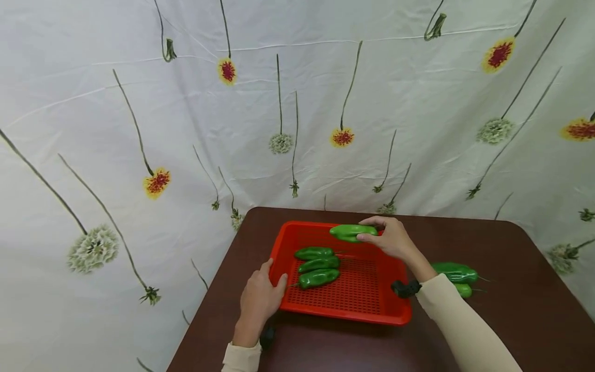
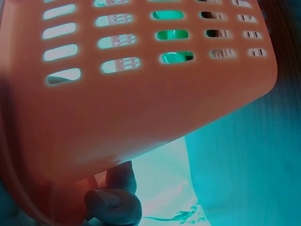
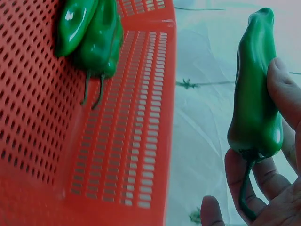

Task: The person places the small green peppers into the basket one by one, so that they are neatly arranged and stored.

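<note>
My right hand (image 1: 390, 238) holds a green pepper (image 1: 346, 232) above the far right part of a red plastic basket (image 1: 344, 314). In the right wrist view, thumb and fingers grip this pepper (image 3: 256, 89) near its stem end, and the stem hangs toward the palm. Three more green peppers (image 1: 318, 264) lie side by side in the left half of the basket. At the basket's left rim, my left hand (image 1: 260, 299) grips the edge. The left wrist view shows its fingers (image 2: 115, 207) curled at the rim beside the slotted red wall (image 2: 122, 103).
On the brown table (image 1: 511, 320), right of the basket and partly behind my right forearm, lie green peppers (image 1: 457, 272). A flower-patterned white cloth (image 1: 297, 113) hangs behind the table. Dark bands are on both wrists.
</note>
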Tool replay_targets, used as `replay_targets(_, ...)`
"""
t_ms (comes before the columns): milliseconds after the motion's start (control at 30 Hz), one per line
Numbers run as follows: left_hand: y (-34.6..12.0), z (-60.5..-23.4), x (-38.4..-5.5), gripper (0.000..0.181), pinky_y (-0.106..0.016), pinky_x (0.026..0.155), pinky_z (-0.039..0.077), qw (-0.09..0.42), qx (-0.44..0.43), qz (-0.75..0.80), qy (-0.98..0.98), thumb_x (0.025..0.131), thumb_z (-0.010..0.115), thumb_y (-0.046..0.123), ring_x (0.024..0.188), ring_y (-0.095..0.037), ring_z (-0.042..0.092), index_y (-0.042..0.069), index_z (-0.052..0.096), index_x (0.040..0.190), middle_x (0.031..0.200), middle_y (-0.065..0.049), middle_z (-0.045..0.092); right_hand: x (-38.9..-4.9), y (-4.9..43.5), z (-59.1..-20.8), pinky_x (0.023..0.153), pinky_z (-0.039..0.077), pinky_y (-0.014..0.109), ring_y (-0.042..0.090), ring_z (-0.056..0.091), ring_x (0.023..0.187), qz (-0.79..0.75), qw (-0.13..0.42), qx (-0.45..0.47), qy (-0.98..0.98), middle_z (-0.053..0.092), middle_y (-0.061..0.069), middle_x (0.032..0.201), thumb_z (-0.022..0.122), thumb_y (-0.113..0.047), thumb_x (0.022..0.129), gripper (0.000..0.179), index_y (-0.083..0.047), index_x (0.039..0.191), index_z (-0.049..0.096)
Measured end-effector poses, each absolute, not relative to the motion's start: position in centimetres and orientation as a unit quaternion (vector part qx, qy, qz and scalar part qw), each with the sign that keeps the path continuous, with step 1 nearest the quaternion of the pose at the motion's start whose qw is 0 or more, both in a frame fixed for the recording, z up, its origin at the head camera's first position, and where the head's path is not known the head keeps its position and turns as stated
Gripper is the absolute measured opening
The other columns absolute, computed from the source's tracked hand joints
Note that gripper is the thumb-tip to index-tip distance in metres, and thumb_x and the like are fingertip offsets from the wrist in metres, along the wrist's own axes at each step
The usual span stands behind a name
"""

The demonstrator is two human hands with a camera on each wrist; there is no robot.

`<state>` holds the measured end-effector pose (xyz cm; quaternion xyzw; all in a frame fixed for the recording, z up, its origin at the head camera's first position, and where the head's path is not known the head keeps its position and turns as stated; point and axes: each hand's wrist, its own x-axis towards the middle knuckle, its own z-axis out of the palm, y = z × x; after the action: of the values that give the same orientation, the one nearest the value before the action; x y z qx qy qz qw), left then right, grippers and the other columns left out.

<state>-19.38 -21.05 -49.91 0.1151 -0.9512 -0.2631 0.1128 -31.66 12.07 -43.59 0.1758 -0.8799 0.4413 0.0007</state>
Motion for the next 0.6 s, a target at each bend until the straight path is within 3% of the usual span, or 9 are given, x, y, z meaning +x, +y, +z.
replay_targets(167, -21.0, -49.7, -19.3, 0.066, -0.046, 0.07, 0.058, 0.112, 0.115, -0.265, -0.951, 0.09, 0.069, 0.043, 0.084, -0.025, 0.065, 0.011, 0.053, 0.145, 0.107, -0.014, 0.068, -31.9, 10.3, -44.2, 0.095, 0.051, 0.054, 0.034, 0.059, 0.119, 0.433, -0.001, 0.197, -0.88, 0.063, 0.011, 0.137, 0.078, -0.041, 0.085, 0.048, -0.021, 0.128, 0.07)
replay_targets(467, -21.1, -49.8, -19.2, 0.065, -0.046, 0.07, 0.057, 0.109, 0.118, -0.262, -0.952, 0.091, 0.068, 0.044, 0.085, -0.026, 0.065, 0.012, 0.053, 0.145, 0.108, -0.014, 0.068, -32.0, 7.7, -45.1, 0.096, 0.052, 0.05, 0.03, 0.063, 0.116, 0.42, -0.016, 0.239, -0.875, 0.068, 0.008, 0.128, 0.077, -0.038, 0.086, 0.041, -0.021, 0.124, 0.072)
replay_targets(600, -21.2, -49.7, -19.4, 0.065, -0.045, 0.069, 0.057, 0.109, 0.116, -0.259, -0.952, 0.091, 0.068, 0.044, 0.084, -0.024, 0.065, 0.013, 0.053, 0.145, 0.107, -0.013, 0.068, -32.2, 6.8, -45.4, 0.072, 0.051, 0.035, 0.018, 0.061, 0.08, 0.411, -0.049, 0.261, -0.872, 0.07, 0.005, 0.123, 0.074, -0.037, 0.089, 0.04, -0.021, 0.125, 0.071)
